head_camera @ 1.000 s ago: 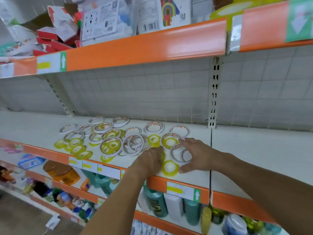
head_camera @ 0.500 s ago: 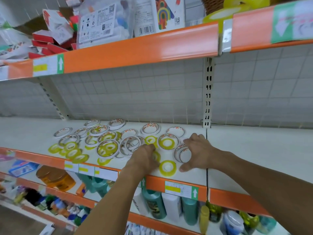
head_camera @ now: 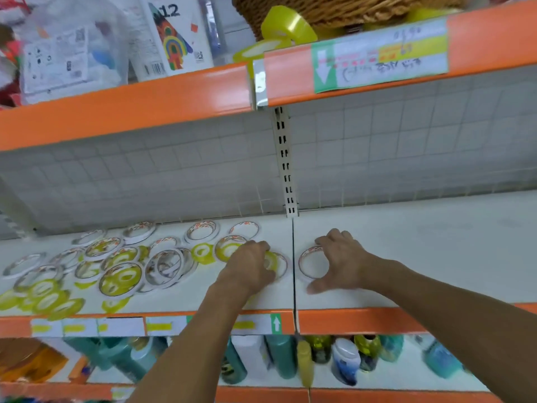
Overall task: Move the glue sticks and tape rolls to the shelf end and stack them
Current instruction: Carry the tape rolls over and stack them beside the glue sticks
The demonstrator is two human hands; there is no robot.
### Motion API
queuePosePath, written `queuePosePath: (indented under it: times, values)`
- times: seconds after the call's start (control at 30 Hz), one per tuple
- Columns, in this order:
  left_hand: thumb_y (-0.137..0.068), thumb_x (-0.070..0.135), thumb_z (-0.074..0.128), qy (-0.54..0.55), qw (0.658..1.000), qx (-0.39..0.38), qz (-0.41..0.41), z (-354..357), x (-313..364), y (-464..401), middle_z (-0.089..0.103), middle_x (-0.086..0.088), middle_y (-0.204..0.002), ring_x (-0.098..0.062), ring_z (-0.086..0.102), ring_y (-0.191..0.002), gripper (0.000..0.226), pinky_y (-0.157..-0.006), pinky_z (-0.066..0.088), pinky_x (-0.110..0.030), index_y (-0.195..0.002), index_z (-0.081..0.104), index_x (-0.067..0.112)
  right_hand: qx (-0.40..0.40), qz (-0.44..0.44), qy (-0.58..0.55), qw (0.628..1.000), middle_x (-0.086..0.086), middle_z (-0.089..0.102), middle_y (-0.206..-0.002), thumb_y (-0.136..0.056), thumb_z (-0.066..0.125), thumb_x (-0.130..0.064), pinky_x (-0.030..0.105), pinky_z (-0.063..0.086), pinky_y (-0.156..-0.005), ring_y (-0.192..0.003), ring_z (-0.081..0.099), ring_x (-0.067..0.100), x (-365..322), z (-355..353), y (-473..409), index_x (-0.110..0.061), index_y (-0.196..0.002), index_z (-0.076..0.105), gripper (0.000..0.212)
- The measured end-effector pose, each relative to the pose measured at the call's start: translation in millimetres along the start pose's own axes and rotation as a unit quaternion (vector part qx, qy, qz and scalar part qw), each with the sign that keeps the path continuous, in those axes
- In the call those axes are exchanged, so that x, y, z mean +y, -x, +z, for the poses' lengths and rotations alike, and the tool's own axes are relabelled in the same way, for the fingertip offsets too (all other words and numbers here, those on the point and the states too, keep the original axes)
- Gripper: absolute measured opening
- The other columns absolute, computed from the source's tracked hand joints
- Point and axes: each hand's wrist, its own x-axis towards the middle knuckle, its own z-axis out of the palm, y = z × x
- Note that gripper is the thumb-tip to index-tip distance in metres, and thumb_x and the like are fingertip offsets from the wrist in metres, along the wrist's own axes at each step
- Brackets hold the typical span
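Note:
Several flat tape rolls (head_camera: 122, 274), some white-rimmed and some yellow, lie scattered over the left part of the white shelf (head_camera: 436, 242). My left hand (head_camera: 250, 266) rests palm down on a yellow roll (head_camera: 274, 261) just left of the seam between shelf boards. My right hand (head_camera: 338, 258) is right of the seam, with fingers and thumb curved around a white-rimmed roll (head_camera: 309, 263) that lies flat on the board. No glue sticks can be made out.
An orange-edged shelf above holds boxed goods, a wicker basket (head_camera: 334, 10) and big yellow tape rolls (head_camera: 286, 26). A slotted upright (head_camera: 286, 164) stands at the back by the seam. Bottles (head_camera: 343, 359) fill the shelf below. The right shelf board is bare white.
My right hand has slid a white-rimmed roll to the right, across the seam onto the right board. My left hand has followed to the right with a yellow roll. The view shifted rightward.

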Motion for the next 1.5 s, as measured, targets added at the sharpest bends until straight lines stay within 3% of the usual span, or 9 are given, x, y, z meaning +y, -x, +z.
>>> queuePosePath:
  times: [0.5, 1.1, 1.5]
  values:
    - [-0.087, 0.025, 0.066, 0.003, 0.994, -0.052, 0.093, 29.8, 130.2, 0.9, 0.051, -0.007, -0.133, -0.023, 0.048, -0.124, 0.061, -0.1, 0.04, -0.028, -0.143, 0.044, 0.017, 0.045, 0.108, 0.007, 0.993, 0.006, 0.036, -0.143, -0.07, 0.073, -0.069, 0.038, 0.035, -0.109, -0.129, 0.034, 0.026, 100.3, -20.8, 96.1, -0.015, -0.152, 0.026, 0.109]
    - [-0.087, 0.028, 0.065, 0.017, 0.978, -0.061, 0.199, 65.4, 363.0, -12.3, 0.054, -0.004, -0.131, -0.02, 0.051, -0.12, 0.059, -0.092, 0.04, -0.025, -0.142, 0.046, 0.02, 0.093, 0.223, 0.014, 0.97, 0.007, 0.037, -0.142, -0.069, 0.076, -0.064, 0.038, 0.037, -0.108, -0.128, 0.035, 0.027, 283.7, -68.7, 225.8, -0.013, -0.15, 0.031, 0.105]
    - [-0.087, 0.028, 0.065, 0.007, 0.959, -0.074, 0.272, 101.6, 501.3, -29.7, 0.054, -0.006, -0.132, -0.023, 0.051, -0.122, 0.058, -0.096, 0.041, -0.027, -0.142, 0.047, 0.019, 0.103, 0.276, 0.004, 0.956, 0.009, 0.037, -0.14, -0.069, 0.076, -0.063, 0.041, 0.037, -0.107, -0.127, 0.036, 0.03, 398.0, -77.9, 292.0, -0.012, -0.149, 0.032, 0.104]
